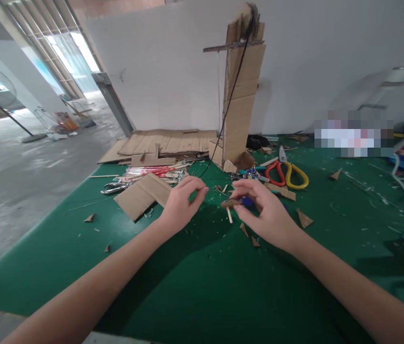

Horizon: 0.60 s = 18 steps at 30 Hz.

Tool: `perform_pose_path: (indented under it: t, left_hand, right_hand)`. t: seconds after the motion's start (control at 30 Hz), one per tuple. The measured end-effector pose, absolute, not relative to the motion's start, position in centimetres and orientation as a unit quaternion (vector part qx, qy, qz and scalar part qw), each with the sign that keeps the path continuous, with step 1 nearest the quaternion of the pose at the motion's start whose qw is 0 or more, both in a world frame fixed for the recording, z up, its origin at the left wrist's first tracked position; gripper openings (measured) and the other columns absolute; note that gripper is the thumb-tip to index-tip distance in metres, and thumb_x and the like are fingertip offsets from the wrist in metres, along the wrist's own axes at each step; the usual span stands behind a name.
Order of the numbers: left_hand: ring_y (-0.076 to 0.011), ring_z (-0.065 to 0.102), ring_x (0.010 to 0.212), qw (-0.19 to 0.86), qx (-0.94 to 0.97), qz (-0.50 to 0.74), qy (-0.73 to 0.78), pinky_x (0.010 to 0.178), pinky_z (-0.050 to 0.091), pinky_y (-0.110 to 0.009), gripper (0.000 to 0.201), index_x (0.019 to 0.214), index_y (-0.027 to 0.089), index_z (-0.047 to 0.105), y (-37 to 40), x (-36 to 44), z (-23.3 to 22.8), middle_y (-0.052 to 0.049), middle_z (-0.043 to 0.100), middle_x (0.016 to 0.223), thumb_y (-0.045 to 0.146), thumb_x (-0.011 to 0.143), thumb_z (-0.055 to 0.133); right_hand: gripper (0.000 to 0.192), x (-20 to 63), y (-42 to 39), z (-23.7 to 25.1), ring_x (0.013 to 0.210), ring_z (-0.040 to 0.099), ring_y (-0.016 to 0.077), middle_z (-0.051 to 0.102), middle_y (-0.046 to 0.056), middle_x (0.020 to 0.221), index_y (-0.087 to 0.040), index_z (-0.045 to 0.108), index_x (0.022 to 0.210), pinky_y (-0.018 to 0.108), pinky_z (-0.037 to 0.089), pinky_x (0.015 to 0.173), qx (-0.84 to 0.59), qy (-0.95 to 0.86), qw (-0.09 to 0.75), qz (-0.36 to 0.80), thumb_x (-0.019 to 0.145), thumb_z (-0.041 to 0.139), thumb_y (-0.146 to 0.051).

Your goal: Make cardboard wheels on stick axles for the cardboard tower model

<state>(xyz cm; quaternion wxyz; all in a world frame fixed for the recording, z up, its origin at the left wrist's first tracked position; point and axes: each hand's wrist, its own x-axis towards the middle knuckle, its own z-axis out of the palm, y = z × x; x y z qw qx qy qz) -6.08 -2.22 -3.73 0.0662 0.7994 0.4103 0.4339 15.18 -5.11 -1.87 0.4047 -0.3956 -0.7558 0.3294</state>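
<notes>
My right hand [264, 212] pinches a small brown piece that looks like cardboard [229, 203] between thumb and fingers, above the middle of the green table. A short pale wooden stick [229, 215] shows just below that piece; whether it is joined to it I cannot tell. Dark blue [247, 201] shows by the fingers, its kind unclear. To the left, my left hand [184, 203] is closed in a pinch, thumb against fingertips. What it holds, if anything, is too small to make out. A folded cardboard sheet [141, 197] lies beside the left hand.
Behind my hands stands a tall cardboard tower [242, 102] with a black cord [231, 93] hanging down it. Scissors with red and yellow handles [297, 176] lie right of it. Cardboard sheets [169, 142], wrapped sticks [152, 172] and scraps cover parts of the green table [202, 296].
</notes>
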Motion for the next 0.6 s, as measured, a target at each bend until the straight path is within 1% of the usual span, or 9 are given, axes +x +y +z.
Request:
perform_pose_path:
  t: [0.03, 0.07, 0.1, 0.13, 0.2, 0.33, 0.47, 0.53, 0.6]
  left_hand:
    - [-0.0157, 0.056, 0.093, 0.077, 0.797, 0.434, 0.412, 0.079, 0.046, -0.031, 0.027, 0.105, 0.018, 0.056, -2.1, -6.1, -3.8, -0.009, 0.058, 0.104, 0.009, 0.082, 0.044]
    - [-0.0168, 0.053, 0.102, 0.092, 0.795, 0.434, 0.414, 0.085, 0.045, -0.033, 0.045, 0.122, 0.020, 0.047, -2.0, -6.2, -3.9, -0.011, 0.053, 0.116, 0.005, 0.080, 0.042]
    - [-0.0177, 0.051, 0.109, 0.111, 0.793, 0.433, 0.414, 0.088, 0.044, -0.035, 0.058, 0.132, 0.022, 0.036, -2.0, -6.3, -3.9, -0.011, 0.050, 0.122, 0.001, 0.078, 0.040]
    - [-0.0183, 0.049, 0.113, 0.133, 0.791, 0.433, 0.413, 0.091, 0.043, -0.037, 0.068, 0.137, 0.024, 0.028, -2.1, -6.3, -3.9, -0.011, 0.049, 0.125, -0.001, 0.075, 0.038]
    - [-0.0199, 0.047, 0.117, 0.177, 0.795, 0.422, 0.397, 0.096, 0.040, -0.040, 0.075, 0.139, 0.026, 0.023, -2.6, -6.4, -3.5, -0.009, 0.051, 0.124, -0.002, 0.072, 0.038]
    - [-0.0243, 0.044, 0.120, 0.195, 0.853, 0.361, 0.322, 0.103, 0.035, -0.046, 0.072, 0.138, 0.025, 0.026, -4.1, -6.0, -2.2, -0.008, 0.049, 0.129, 0.007, 0.072, 0.049]
    - [-0.0225, 0.047, 0.118, 0.145, 0.872, 0.339, 0.321, 0.099, 0.040, -0.041, 0.058, 0.132, 0.022, 0.036, -4.8, -5.4, -1.9, -0.009, 0.053, 0.126, 0.020, 0.078, 0.056]
    - [-0.0211, 0.050, 0.115, 0.129, 0.870, 0.341, 0.332, 0.096, 0.043, -0.039, 0.053, 0.130, 0.022, 0.039, -4.7, -5.2, -2.3, -0.008, 0.056, 0.123, 0.022, 0.080, 0.056]
    - [-0.0200, 0.053, 0.112, 0.121, 0.868, 0.342, 0.339, 0.094, 0.045, -0.038, 0.050, 0.128, 0.022, 0.041, -4.4, -5.2, -2.7, -0.007, 0.059, 0.118, 0.020, 0.080, 0.055]
  right_hand:
    - [0.035, 15.2, -5.2, -1.8, 0.096, 0.058, 0.0180, 0.059, 0.006, 0.100, -0.022, 0.045, 0.116, 0.035, 0.049, 0.084, -0.399, -0.771, 0.392, 0.304, 0.082, 0.052, -0.018]
    - [0.036, 15.2, -5.2, -1.9, 0.096, 0.058, 0.0181, 0.060, 0.006, 0.101, -0.023, 0.044, 0.117, 0.035, 0.049, 0.085, -0.401, -0.785, 0.380, 0.279, 0.082, 0.051, -0.018]
    - [0.037, 15.2, -5.3, -1.9, 0.097, 0.058, 0.0182, 0.060, 0.005, 0.102, -0.023, 0.044, 0.118, 0.036, 0.049, 0.085, -0.401, -0.798, 0.371, 0.255, 0.083, 0.051, -0.017]
    - [0.037, 15.1, -5.3, -2.0, 0.099, 0.057, 0.0183, 0.060, 0.005, 0.102, -0.023, 0.044, 0.119, 0.036, 0.048, 0.086, -0.399, -0.809, 0.365, 0.232, 0.083, 0.050, -0.016]
    - [0.039, 15.1, -5.3, -2.2, 0.101, 0.056, 0.0185, 0.060, 0.005, 0.104, -0.024, 0.043, 0.119, 0.036, 0.048, 0.087, -0.389, -0.826, 0.359, 0.194, 0.083, 0.049, -0.014]
    - [0.039, 15.1, -5.2, -2.7, 0.102, 0.056, 0.0192, 0.061, 0.005, 0.104, -0.025, 0.042, 0.119, 0.040, 0.047, 0.089, -0.373, -0.840, 0.368, 0.141, 0.083, 0.049, -0.014]
    - [0.038, 14.9, -5.2, -2.9, 0.100, 0.058, 0.0191, 0.062, 0.005, 0.105, -0.026, 0.043, 0.119, 0.041, 0.049, 0.087, -0.367, -0.845, 0.365, 0.131, 0.083, 0.050, -0.015]
    - [0.038, 14.9, -5.2, -2.9, 0.099, 0.059, 0.0187, 0.061, 0.005, 0.106, -0.027, 0.043, 0.119, 0.039, 0.050, 0.085, -0.365, -0.847, 0.362, 0.137, 0.083, 0.050, -0.015]
    - [0.037, 14.9, -5.2, -2.8, 0.105, 0.057, 0.0195, 0.061, 0.005, 0.109, -0.026, 0.044, 0.119, 0.039, 0.050, 0.088, -0.361, -0.854, 0.348, 0.137, 0.084, 0.050, -0.015]
